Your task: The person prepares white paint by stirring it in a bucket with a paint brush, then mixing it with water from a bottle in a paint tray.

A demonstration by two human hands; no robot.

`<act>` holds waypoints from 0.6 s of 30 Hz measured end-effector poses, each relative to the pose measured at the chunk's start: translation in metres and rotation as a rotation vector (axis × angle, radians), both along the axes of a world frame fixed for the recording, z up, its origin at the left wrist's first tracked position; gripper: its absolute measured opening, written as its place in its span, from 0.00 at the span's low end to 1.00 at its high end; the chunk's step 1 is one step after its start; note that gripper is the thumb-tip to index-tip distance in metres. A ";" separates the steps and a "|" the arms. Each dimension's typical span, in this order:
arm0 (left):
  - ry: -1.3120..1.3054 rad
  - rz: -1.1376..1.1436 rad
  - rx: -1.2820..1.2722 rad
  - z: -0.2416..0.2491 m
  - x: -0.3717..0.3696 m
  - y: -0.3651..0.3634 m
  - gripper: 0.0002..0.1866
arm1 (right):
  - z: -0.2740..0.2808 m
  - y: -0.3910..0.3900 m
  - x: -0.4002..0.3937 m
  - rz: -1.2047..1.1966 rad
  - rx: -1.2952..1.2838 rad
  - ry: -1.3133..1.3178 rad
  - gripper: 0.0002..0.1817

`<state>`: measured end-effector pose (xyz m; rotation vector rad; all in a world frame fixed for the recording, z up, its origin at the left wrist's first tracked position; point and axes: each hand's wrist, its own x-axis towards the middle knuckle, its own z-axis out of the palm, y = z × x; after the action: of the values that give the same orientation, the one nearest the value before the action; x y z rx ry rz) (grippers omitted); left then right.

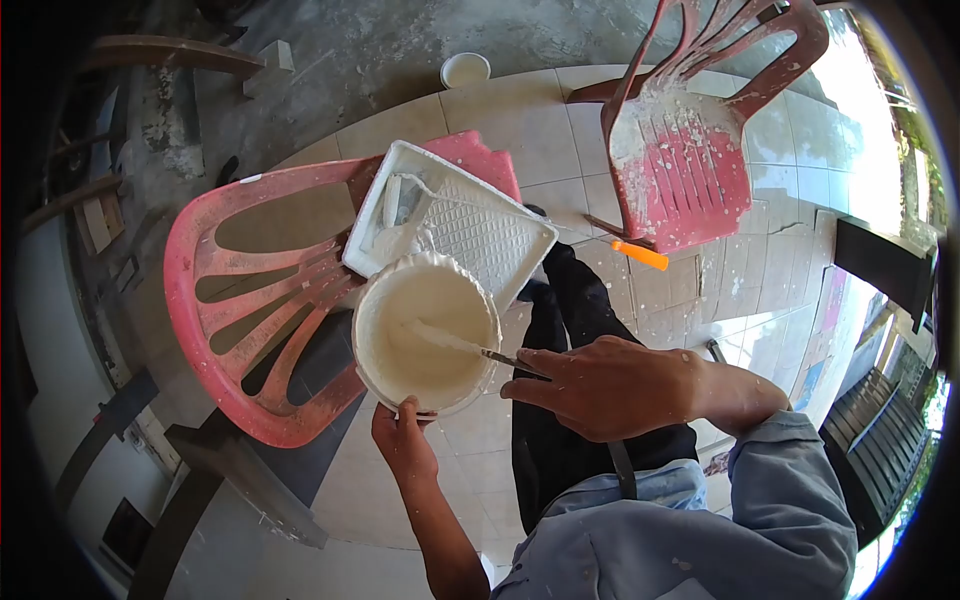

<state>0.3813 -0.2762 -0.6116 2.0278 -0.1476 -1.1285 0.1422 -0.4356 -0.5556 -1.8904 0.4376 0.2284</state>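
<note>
My left hand (pixel 406 446) grips the near rim of a round bucket (pixel 372 372), thumb on top. Cream-white paint (pixel 425 300) is inside, and dried drips coat the bucket's edge. My right hand (pixel 620 388) is closed around the dark end of a thin stirring stick (pixel 455 341), whose paint-covered end reaches into the bucket. Just beyond, a white paint tray (pixel 485 230) with a ribbed slope lies tilted on a red plastic chair (pixel 190 310). A small paint roller with an orange handle (pixel 640 255) rests across the tray, its white roller head at the left end.
Another red plastic chair (pixel 690 180), splattered with paint, stands at the upper right. A small white tub (pixel 465 70) sits on the floor behind. Dark slatted furniture (pixel 875 440) is at the right edge, and dark beams (pixel 235 480) lie at lower left. Tiles (pixel 520 120) are paint-spotted.
</note>
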 end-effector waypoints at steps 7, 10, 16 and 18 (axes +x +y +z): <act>-0.042 -0.195 0.053 0.006 -0.023 -0.033 0.14 | -0.011 0.045 -0.048 -0.617 0.078 -0.195 0.20; -0.036 -0.276 -0.006 0.013 -0.050 -0.053 0.14 | 0.006 0.047 -0.083 -0.765 0.191 -0.101 0.21; -0.011 -0.494 0.030 0.028 -0.127 -0.108 0.13 | 0.015 0.056 -0.182 -1.006 0.280 -0.185 0.21; 0.000 -0.558 0.016 0.024 -0.159 -0.127 0.12 | 0.019 0.057 -0.220 -1.112 0.288 -0.241 0.20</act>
<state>0.2218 -0.4037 -0.5873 2.0567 -0.7421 -1.4628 -0.0781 -0.3789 -0.5368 -1.1498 1.1337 -0.6338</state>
